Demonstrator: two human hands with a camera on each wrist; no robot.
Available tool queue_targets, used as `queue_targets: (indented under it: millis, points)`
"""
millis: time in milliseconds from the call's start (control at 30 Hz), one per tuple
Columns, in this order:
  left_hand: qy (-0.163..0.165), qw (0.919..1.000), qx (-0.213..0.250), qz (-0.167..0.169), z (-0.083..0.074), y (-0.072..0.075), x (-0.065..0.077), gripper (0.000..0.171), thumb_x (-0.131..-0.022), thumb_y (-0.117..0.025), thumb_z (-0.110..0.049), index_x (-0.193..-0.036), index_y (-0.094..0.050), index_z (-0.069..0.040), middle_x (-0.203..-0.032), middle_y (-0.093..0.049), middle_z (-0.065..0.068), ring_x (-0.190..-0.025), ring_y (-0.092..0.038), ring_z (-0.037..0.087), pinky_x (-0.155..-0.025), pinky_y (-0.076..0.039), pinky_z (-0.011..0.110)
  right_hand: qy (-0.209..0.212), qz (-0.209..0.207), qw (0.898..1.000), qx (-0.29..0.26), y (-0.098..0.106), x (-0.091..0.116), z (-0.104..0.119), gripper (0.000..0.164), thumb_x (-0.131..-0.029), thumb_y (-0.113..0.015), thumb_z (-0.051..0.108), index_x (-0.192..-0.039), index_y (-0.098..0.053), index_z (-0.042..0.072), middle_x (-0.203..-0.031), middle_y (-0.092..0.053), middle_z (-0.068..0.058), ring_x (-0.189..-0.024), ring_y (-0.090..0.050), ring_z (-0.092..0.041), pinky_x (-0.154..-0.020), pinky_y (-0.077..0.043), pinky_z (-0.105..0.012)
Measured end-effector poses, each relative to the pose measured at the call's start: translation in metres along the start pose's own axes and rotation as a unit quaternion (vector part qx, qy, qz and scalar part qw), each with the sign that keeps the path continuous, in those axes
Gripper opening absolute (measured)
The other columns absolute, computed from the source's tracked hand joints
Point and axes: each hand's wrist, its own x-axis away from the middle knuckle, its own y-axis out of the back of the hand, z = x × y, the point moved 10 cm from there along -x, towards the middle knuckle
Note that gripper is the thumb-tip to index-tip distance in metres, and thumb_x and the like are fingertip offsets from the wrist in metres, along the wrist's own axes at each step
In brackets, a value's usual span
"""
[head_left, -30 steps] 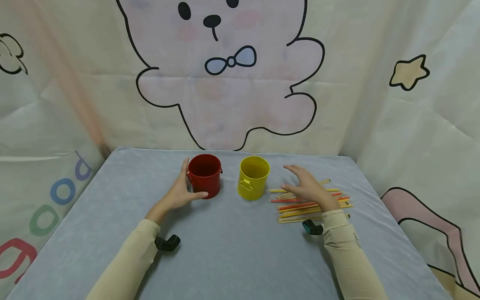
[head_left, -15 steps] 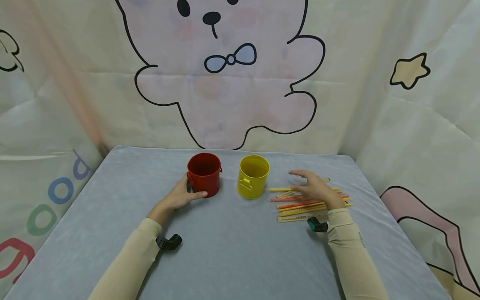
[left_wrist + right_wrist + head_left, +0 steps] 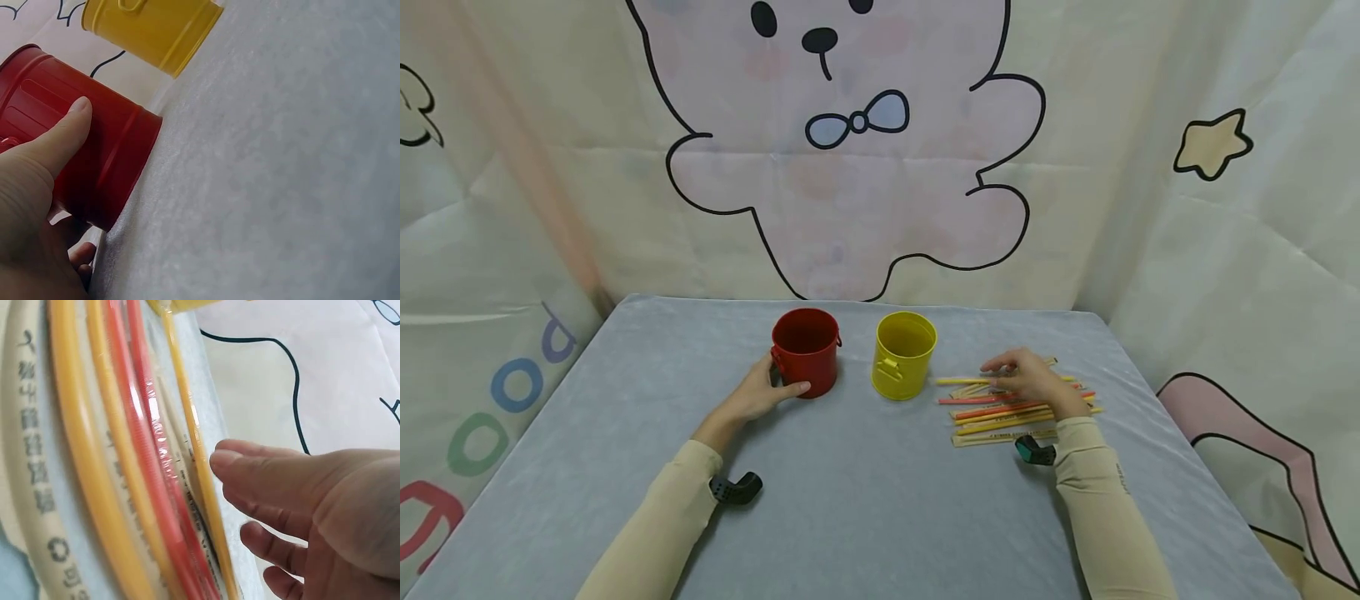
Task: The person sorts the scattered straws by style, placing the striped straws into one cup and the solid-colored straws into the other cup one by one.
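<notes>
My left hand (image 3: pixel 751 397) holds the small red bucket (image 3: pixel 814 367) at its left side. In the left wrist view the thumb (image 3: pixel 65 137) lies on the red wall, and the other fingers go round behind it. My right hand (image 3: pixel 1033 380) is over the far part of a pile of wrapped straws (image 3: pixel 992 425), its fingers bent and nothing visible between them. Seen from the right wrist, the fingertips (image 3: pixel 226 461) come close beside the outermost yellow straw (image 3: pixel 195 425). Red straws (image 3: pixel 147 444) and printed paper wrappers (image 3: pixel 28 425) lie beyond it.
A yellow bucket (image 3: pixel 901 377) stands upright between the red bucket and the straws. Pale blue cloth (image 3: pixel 880 508) covers the table. Behind the table hangs a printed curtain (image 3: pixel 865 217). A dark camera is worn on each wrist.
My left fingers have lowered and closed in round the red bucket. My right hand first drew back to the right, then came down toward the straws with its fingers drawing together.
</notes>
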Motion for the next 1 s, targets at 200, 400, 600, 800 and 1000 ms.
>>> queue_targets:
  millis: [200, 400, 600, 800, 1000]
  points:
    - [0.004, 1.0, -0.001, 0.002, 0.003, -0.001, -0.002, 0.08, -0.091, -0.077, -0.019, -0.154, -0.031, -0.002, -0.158, -0.042, 0.02, -0.149, -0.033, 0.04, -0.122, -0.027, 0.062, -0.006, 0.005, 1.0, -0.023, -0.006, 0.001, -0.005, 0.022, -0.095, -0.065, -0.002, -0.115, -0.071, -0.008, -0.114, -0.07, -0.029, -0.083, -0.073, -0.021, -0.07, -0.061, -0.034]
    - [0.012, 0.9999, 0.009, 0.006, 0.006, -0.001, -0.003, 0.082, -0.09, -0.077, -0.019, -0.155, -0.03, -0.004, -0.159, -0.04, 0.018, -0.151, -0.03, 0.038, -0.123, -0.025, 0.06, -0.008, -0.021, 1.0, 0.01, -0.004, 0.001, -0.004, 0.012, -0.093, -0.068, 0.001, -0.103, -0.074, -0.004, -0.095, -0.072, -0.018, -0.074, -0.064, -0.013, -0.067, -0.055, -0.031]
    - [0.009, 0.9999, -0.004, 0.003, 0.004, -0.001, -0.003, 0.082, -0.091, -0.077, -0.02, -0.155, -0.03, -0.003, -0.158, -0.04, 0.019, -0.151, -0.03, 0.039, -0.123, -0.024, 0.061, -0.013, -0.063, 0.997, 0.045, 0.011, 0.005, 0.003, 0.011, -0.094, -0.068, 0.006, -0.101, -0.074, 0.0, -0.092, -0.068, -0.015, -0.065, -0.047, -0.015, -0.057, -0.042, -0.029]
    - [0.015, 0.9999, -0.002, 0.004, 0.002, -0.003, -0.002, 0.083, -0.091, -0.076, -0.021, -0.156, -0.028, -0.005, -0.16, -0.039, 0.017, -0.153, -0.027, 0.038, -0.124, -0.022, 0.062, -0.008, -0.108, 0.992, 0.059, 0.033, 0.018, 0.024, 0.012, -0.097, -0.066, 0.008, -0.103, -0.072, -0.001, -0.092, -0.066, -0.014, -0.076, -0.049, -0.022, -0.06, -0.039, -0.031]
    - [0.009, 0.9999, 0.004, -0.001, 0.003, -0.001, -0.001, 0.081, -0.091, -0.076, -0.019, -0.155, -0.029, -0.003, -0.16, -0.038, 0.019, -0.153, -0.026, 0.04, -0.124, -0.021, 0.062, 0.015, -0.146, 0.987, 0.059, 0.049, 0.023, 0.048, 0.011, -0.099, -0.063, 0.009, -0.106, -0.069, 0.002, -0.099, -0.068, -0.015, -0.085, -0.055, -0.025, -0.065, -0.042, -0.029]
